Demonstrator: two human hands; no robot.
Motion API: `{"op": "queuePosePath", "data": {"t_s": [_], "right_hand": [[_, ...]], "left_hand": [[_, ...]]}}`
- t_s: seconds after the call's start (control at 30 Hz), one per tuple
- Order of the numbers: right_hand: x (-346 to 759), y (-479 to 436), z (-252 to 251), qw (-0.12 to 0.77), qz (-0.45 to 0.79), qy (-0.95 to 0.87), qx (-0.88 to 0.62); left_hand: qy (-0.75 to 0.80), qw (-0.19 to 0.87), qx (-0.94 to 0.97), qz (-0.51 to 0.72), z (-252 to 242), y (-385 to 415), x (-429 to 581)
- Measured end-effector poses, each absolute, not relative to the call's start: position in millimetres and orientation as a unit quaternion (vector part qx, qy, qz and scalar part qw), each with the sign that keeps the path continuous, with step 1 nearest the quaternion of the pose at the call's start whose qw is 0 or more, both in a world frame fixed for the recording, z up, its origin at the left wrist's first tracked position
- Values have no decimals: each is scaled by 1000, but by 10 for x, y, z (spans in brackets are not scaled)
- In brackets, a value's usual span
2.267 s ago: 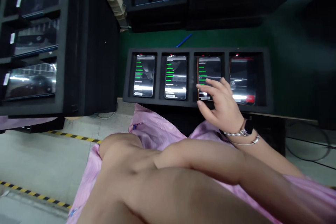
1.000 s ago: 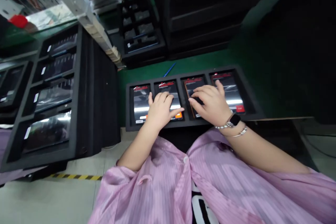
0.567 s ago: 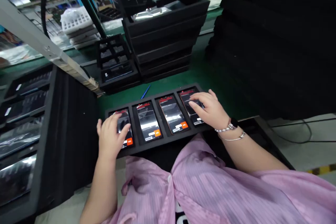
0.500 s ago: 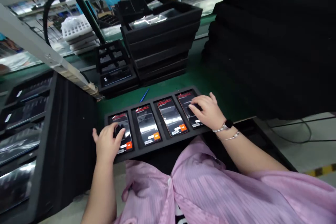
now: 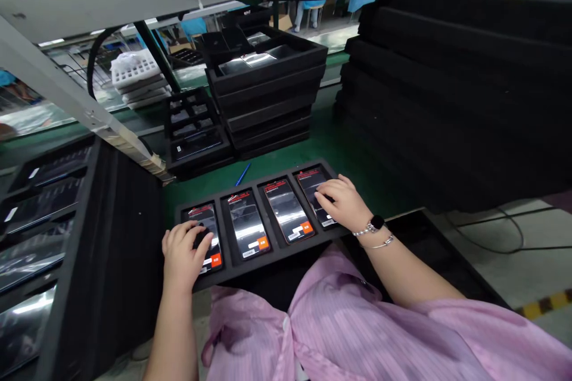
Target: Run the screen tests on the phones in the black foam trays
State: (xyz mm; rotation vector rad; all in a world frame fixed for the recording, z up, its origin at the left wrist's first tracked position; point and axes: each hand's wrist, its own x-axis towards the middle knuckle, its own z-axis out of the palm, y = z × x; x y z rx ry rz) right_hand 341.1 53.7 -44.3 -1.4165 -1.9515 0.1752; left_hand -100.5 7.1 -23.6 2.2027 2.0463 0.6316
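The left hand [image 5: 183, 256] curves over the leftmost phone [image 5: 213, 244] and the right hand [image 5: 342, 202] over the rightmost phone [image 5: 308, 181], fingers loosely bent, the hands well apart; whether either grips its phone or only touches the screen cannot be told. All four phones lie flat in separate slots of a black foam tray [image 5: 272, 263], and the two middle phones [image 5: 286, 208] lie uncovered, showing red headers and orange buttons, their small text unreadable.

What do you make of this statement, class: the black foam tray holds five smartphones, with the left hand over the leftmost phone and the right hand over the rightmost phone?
It is wrong on the count: the head view shows the black foam tray holding four smartphones, not five. The rest stands: the left hand is over the leftmost phone, and the right hand is over the rightmost phone.
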Motion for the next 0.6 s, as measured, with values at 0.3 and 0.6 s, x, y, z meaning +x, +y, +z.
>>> {"op": "queuePosePath", "data": {"t_s": [0.3,0.6], "right_hand": [[3390,590,-473,342,57,-750,-564],[3420,600,-473,360,74,-747,-554]], "left_hand": [[659,41,713,235,-230,95,-988],[464,244,621,583,543,-305,-347]]}}
